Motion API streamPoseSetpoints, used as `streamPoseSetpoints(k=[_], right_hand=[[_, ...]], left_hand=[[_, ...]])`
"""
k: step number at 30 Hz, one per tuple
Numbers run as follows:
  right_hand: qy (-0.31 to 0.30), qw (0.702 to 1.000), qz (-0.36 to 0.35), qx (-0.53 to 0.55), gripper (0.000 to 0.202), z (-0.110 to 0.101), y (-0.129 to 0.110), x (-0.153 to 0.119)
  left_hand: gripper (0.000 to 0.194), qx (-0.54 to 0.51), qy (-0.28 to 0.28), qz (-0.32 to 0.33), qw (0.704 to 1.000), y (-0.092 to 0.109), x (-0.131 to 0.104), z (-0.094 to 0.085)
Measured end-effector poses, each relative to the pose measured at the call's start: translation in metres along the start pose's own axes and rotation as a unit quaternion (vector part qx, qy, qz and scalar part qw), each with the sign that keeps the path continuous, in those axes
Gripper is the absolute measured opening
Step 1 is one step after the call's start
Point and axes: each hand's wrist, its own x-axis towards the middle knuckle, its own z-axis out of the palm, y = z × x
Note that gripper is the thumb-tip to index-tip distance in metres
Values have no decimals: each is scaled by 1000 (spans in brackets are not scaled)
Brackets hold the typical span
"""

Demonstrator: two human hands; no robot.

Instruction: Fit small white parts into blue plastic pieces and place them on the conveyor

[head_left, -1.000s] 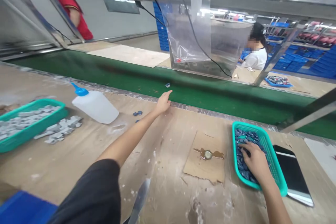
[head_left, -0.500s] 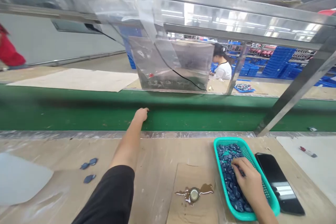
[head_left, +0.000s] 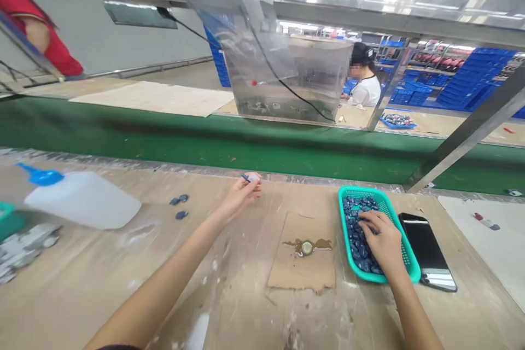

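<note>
My left hand point(head_left: 243, 197) is over the tabletop near the green belt, its thumb and fingers closed on a small dark blue and whitish piece point(head_left: 250, 177). Over a green perforated basket point(head_left: 343, 240), my right hand point(head_left: 382, 236) pinches at the small dark blue pieces point(head_left: 361, 251) that fill it; its fingertips are together on one of them. Between my hands a bottle cap point(head_left: 307, 248) lies in a brown, wet-looking smear on a cardboard sheet point(head_left: 301, 276). Several loose dark blue pieces point(head_left: 181, 215) rest on the table to the left.
A white squeeze bottle with a blue nozzle point(head_left: 88, 199) lies at left, beside grey-white pieces point(head_left: 24, 251). A black phone point(head_left: 429, 251) is right of the basket. Beyond runs the green belt point(head_left: 184, 142), with a slanted metal post point(head_left: 463, 126). A co-worker point(head_left: 367, 87) sits across.
My left hand has drawn back from the green belt to over the table, with a small piece now visible in it. My right hand stays at the basket. The view has shifted.
</note>
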Motion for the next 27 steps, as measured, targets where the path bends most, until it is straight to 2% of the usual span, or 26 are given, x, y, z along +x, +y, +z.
streamPoseSetpoints(k=[1, 3, 5, 7, 9, 11, 14, 18, 23, 25, 27], right_hand=[[0, 1000, 0, -3, 22, 0, 0, 0], [-2, 1000, -2, -7, 23, -1, 0, 0], [-8, 1000, -6, -7, 24, -2, -1, 1], [-6, 1000, -16, -24, 25, -4, -2, 4], [5, 999, -28, -44, 24, -6, -6, 7], [8, 999, -25, -20, 22, -6, -13, 7], [-26, 993, 37, 108, 20, -3, -32, 5], [-96, 960, 109, 241, 24, 8, -60, 2], [-173, 929, 129, 300, 23, 23, -77, 2], [-202, 929, 124, 286, 23, 28, -80, 1], [-232, 941, 79, 235, 19, 31, -84, 0]], left_hand=[[44, -60, -14, -27, 998, -1, -21, 7], [42, -94, -25, -62, 993, -1, -55, 20], [39, -76, -25, -78, 994, -3, -76, 32], [36, -41, -31, -85, 995, -7, -87, 40], [33, -4, -44, -78, 996, -13, -91, 46], [29, 39, -60, -50, 996, -20, -93, 50], [27, 113, -60, 19, 992, -28, -97, 52], [30, 174, -44, 72, 981, -31, -105, 47], [27, 129, -41, 87, 987, -32, -108, 42], [27, 85, -38, 82, 992, -33, -108, 44], [28, 66, -48, 79, 994, -33, -109, 45]])
